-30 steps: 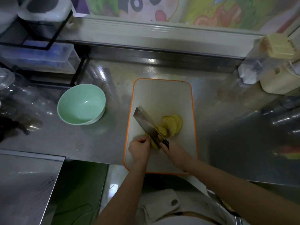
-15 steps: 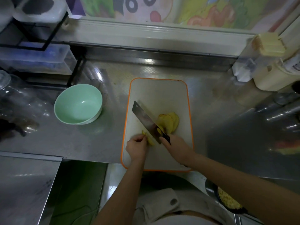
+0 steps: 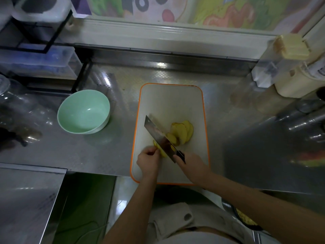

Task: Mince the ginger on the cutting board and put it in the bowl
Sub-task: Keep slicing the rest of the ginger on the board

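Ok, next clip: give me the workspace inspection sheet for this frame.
Surface: steel counter, orange-rimmed cutting board on it.
Job's things: ginger slices fanned on board; green bowl empty, left of board; cleaver cutting the ginger.
Clutter: clear jars far left; pale containers far right.
Hands: left hand pinches the uncut ginger piece; right hand grips cleaver handle.
Cables: thin cord below the counter.
Surroundings: rack with tubs, colourful wall picture.
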Available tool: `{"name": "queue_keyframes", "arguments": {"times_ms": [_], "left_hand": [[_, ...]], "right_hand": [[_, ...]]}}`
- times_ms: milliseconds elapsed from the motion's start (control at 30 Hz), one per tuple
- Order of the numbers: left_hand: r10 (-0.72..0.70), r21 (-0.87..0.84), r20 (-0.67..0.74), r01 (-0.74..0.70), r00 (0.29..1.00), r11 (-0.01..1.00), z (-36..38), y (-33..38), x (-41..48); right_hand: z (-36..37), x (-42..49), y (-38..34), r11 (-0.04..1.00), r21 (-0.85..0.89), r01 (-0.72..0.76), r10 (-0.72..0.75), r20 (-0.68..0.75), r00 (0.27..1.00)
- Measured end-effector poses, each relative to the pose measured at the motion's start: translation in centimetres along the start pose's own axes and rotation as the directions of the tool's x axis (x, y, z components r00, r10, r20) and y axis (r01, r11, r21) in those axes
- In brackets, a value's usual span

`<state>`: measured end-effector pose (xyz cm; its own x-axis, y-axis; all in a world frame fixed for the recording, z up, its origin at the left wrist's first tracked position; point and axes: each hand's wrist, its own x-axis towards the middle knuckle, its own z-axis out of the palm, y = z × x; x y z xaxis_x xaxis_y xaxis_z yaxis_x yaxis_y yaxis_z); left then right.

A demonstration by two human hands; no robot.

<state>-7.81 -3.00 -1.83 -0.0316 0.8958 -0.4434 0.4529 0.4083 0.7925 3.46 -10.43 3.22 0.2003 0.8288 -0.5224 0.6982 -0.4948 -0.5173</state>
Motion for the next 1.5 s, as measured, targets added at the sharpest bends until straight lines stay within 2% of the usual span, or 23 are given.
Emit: {"name": "queue_keyframes", "arguments": {"times_ms": [200, 800, 1067, 1333, 1500], "left_hand": [[-0.010, 0.024, 0.008, 0.010, 1.000, 1.000, 0.0, 0.1, 0.1], [-0.037, -0.001, 0.006, 0.037, 0.999, 0.999, -0.2, 0.7, -0.3], [-0.025, 0.009, 0.005, 0.024, 1.000, 1.000, -0.1, 0.8, -0.2], [-0.019, 0.012, 0.007, 0.019, 1.000, 1.000, -0.1, 0.9, -0.2], [-0.014, -0.009, 0.008, 0.014, 1.000, 1.000, -0.3, 0.8, -0.4]], "right_hand": [[0.2, 0.2, 0.1, 0.995, 0.084, -0.050, 0.053, -0.026, 0.998], [0.9, 0.3, 0.2, 0.998, 0.050, -0.023, 0.026, -0.055, 0.998], [0.2, 0.4, -0.5, 0.999, 0.040, -0.013, 0.014, -0.019, 1.000], [0.2, 1.1, -0.9, 0.991, 0.128, -0.023, 0.024, -0.006, 1.000], [0.5, 2.1, -1.2, 0.997, 0.075, -0.026, 0.029, -0.033, 0.999]]}}
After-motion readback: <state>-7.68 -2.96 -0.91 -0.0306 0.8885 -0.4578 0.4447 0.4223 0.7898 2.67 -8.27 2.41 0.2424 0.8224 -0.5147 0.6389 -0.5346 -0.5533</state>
